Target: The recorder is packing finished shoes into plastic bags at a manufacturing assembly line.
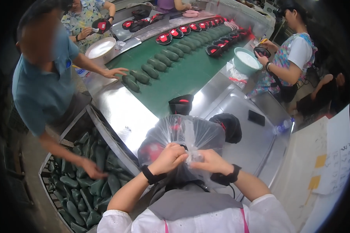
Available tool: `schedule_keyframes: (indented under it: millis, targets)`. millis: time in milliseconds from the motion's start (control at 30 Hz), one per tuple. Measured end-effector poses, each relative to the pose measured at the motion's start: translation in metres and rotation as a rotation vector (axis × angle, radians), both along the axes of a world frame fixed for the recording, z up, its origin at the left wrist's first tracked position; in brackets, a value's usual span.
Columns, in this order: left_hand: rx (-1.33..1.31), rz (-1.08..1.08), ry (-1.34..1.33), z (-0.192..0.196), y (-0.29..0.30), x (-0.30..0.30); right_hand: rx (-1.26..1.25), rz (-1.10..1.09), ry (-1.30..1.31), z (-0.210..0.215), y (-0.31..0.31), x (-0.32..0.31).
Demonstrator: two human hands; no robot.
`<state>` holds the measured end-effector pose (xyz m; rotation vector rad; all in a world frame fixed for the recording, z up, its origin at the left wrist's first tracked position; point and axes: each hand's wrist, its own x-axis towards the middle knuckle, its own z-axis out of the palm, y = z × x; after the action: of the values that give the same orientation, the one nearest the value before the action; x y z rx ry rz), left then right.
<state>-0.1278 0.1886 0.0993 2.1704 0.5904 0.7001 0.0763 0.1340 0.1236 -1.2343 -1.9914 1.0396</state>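
A clear plastic bag (165, 132) with black and red items inside stands at the front edge of the worktable. Both my hands close on its gathered neck: my left hand (171, 156) pinches it from the left, and my right hand (213, 161) grips it from the right, a short way apart. The bag's folds fan out from between my fingers. Just beyond the bag lies a black and red shoe upper (181, 104). Another dark shoe upper (230, 126) is against the bag's right side. What my fingertips press together is partly hidden.
A green conveyor belt (144, 99) carries rows of green shoe lasts (163, 58) and black-red uppers (164, 38). A co-worker (46, 85) at left reaches over a crate of lasts (72, 182). A phone (256, 118) lies right; a co-worker (291, 58) stands by a pale basin (247, 62).
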Motion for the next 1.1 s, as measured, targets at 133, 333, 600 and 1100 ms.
schedule_keyframes:
  millis: [133, 333, 600, 1100]
  targets:
    - [-0.03, 0.002, 0.089, -0.006, -0.008, -0.008, -0.331, -0.137, 0.318, -0.004, 0.013, 0.008]
    - [-0.026, 0.118, 0.081, -0.024, -0.009, -0.025, -0.538, -0.423, 0.961, 0.043, 0.015, 0.051]
    - [0.015, 0.194, 0.118, -0.052, -0.016, -0.032, -0.096, -0.319, 0.995, 0.086, 0.003, 0.078]
    - [-0.166, 0.246, -0.023, 0.039, -0.018, -0.06, 0.334, -0.448, -0.275, -0.023, 0.059, 0.057]
